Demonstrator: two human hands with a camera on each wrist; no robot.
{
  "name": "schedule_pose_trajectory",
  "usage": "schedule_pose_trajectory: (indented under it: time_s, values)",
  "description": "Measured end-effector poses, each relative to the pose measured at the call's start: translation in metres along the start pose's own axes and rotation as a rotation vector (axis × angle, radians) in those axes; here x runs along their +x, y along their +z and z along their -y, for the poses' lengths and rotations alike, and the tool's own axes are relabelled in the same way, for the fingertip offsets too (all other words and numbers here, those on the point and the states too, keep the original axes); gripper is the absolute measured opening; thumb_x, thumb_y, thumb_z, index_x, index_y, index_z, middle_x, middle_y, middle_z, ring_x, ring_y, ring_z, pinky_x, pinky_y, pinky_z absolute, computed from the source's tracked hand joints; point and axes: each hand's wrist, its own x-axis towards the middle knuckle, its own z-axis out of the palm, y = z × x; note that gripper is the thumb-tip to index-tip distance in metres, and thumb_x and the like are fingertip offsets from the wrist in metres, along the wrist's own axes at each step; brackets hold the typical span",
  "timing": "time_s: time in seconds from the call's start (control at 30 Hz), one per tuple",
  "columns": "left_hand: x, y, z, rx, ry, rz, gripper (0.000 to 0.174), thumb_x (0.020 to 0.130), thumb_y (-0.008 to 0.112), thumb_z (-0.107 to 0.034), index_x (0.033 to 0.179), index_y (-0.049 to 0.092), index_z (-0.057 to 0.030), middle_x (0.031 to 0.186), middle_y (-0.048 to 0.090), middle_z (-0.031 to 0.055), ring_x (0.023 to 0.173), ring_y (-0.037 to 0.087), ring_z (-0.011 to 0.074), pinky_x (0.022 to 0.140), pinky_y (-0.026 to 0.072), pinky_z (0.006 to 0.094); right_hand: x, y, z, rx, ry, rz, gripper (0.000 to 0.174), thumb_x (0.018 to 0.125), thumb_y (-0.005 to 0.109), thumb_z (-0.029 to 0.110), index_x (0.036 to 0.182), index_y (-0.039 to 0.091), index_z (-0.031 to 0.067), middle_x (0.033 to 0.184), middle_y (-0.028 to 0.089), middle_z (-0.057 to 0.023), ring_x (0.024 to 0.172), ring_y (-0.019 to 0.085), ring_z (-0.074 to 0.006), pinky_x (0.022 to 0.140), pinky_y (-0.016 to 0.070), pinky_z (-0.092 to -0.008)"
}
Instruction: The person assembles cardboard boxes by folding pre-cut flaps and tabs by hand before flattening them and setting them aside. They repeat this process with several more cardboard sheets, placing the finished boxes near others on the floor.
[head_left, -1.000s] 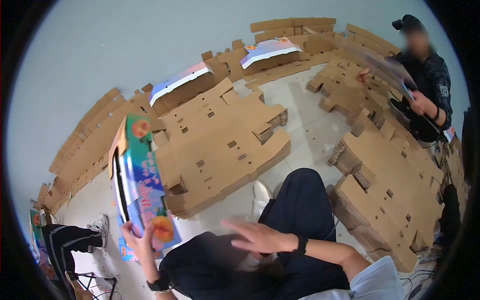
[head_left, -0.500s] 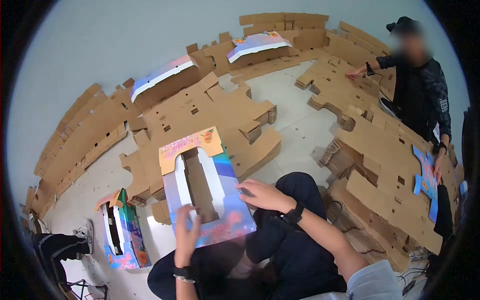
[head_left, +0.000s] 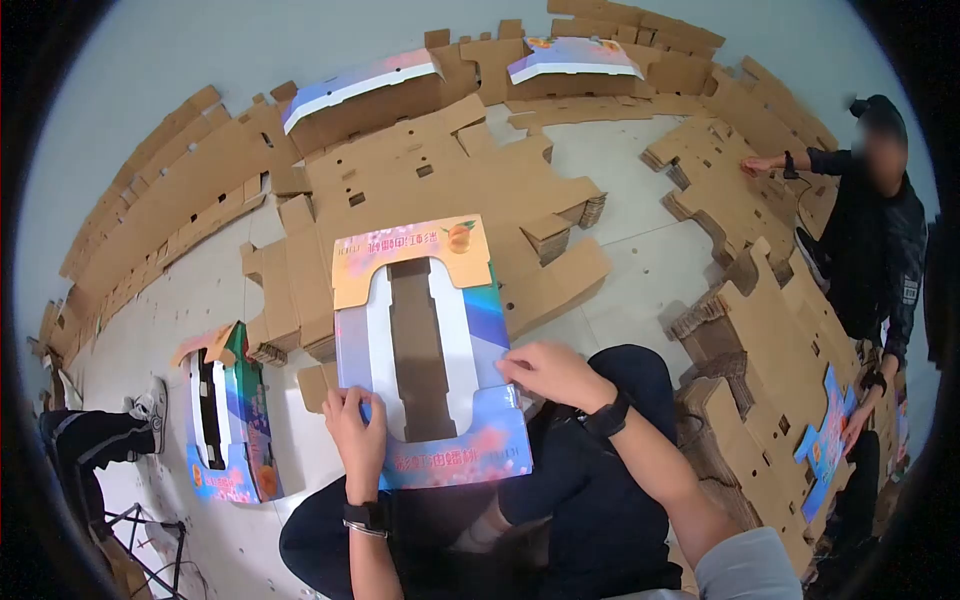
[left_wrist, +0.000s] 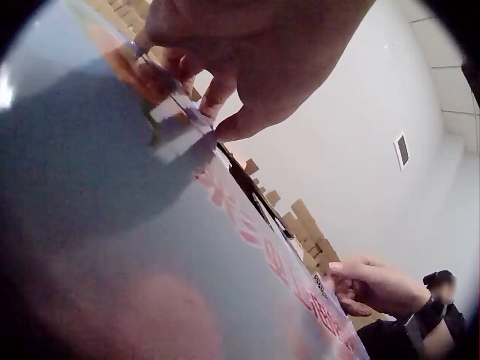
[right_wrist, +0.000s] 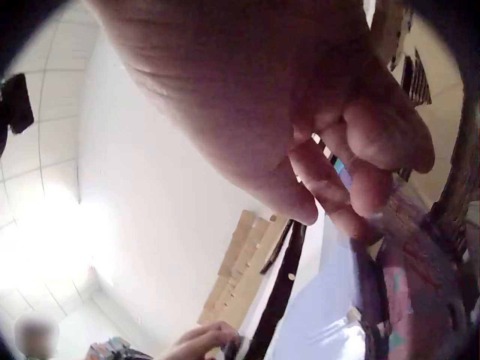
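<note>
A printed cardboard fruit box point(head_left: 440, 462) lies over my lap in the head view, its long top opening framed by white flaps and an orange end panel. My left hand point(head_left: 358, 435) grips its near left edge with bent fingers. In the left wrist view the thumb and fingers point(left_wrist: 216, 97) of that hand are at the edge beside the pink lettering. My right hand point(head_left: 560, 378) holds the right edge near the front corner, where a blue flap end shows. Its curled fingers point(right_wrist: 371, 191) bear on the box side in the right wrist view.
A second printed box point(head_left: 255, 420) stands on the floor to the left. Stacks of flat brown cardboard point(head_left: 400, 185) lie ahead, with another stack point(head_left: 790, 330) on the right. A seated person point(head_left: 885, 240) handles a blue printed sheet point(head_left: 830, 440) there. Someone's leg point(head_left: 90, 445) shows at left.
The first box has been set down at left, and a different box is now on my lap. My left hand has moved to its left edge; my right hand stays at its right edge.
</note>
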Motion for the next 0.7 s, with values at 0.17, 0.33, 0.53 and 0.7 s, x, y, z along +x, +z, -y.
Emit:
schedule_pose_trajectory:
  time_s: [0.17,0.33,0.53,0.7]
  values:
    - [-0.001,-0.001,-0.003,0.077,0.031,0.005,0.016,0.085,0.061,-0.013,0.081,0.057,0.0019,0.086,0.050,0.0146,0.085,0.046,0.0323,0.076,0.0384,0.0402,0.001,0.016,-0.017,0.033,-0.071,0.025,0.035,0.093,0.052,0.032,0.081,0.063,0.0020,0.075,0.062,-0.0141,0.073,0.061,-0.0328,0.066,0.0454,-0.0420]
    - [-0.001,-0.002,-0.001,0.069,0.056,-0.010,0.020,0.086,0.060,-0.014,0.076,0.060,0.0031,0.083,0.052,0.0146,0.082,0.046,0.0322,0.074,0.0386,0.0411,0.004,0.020,-0.013,-0.154,-0.195,-0.044,0.040,0.093,0.051,0.035,0.077,0.064,0.0003,0.075,0.062,-0.0167,0.076,0.062,-0.0331,0.066,0.0463,-0.0447]
    - [-0.001,-0.011,-0.008,-0.011,0.014,-0.078,0.023,0.087,0.058,-0.011,0.072,0.060,0.0058,0.072,0.052,0.0147,0.075,0.047,0.0321,0.070,0.0375,0.0418,0.005,0.019,-0.014,-0.074,-0.080,0.007,0.050,0.093,0.051,0.039,0.066,0.063,-0.0010,0.074,0.060,-0.0176,0.073,0.060,-0.0357,0.067,0.0453,-0.0452]
    - [-0.006,-0.017,-0.011,0.067,0.073,-0.188,0.023,0.086,0.058,-0.010,0.067,0.059,0.0032,0.072,0.052,0.0130,0.075,0.047,0.0305,0.070,0.0366,0.0415,0.006,0.021,-0.020,-0.003,-0.183,-0.015,0.044,0.092,0.056,0.037,0.068,0.063,0.0000,0.069,0.058,-0.0142,0.066,0.059,-0.0309,0.063,0.0439,-0.0422]
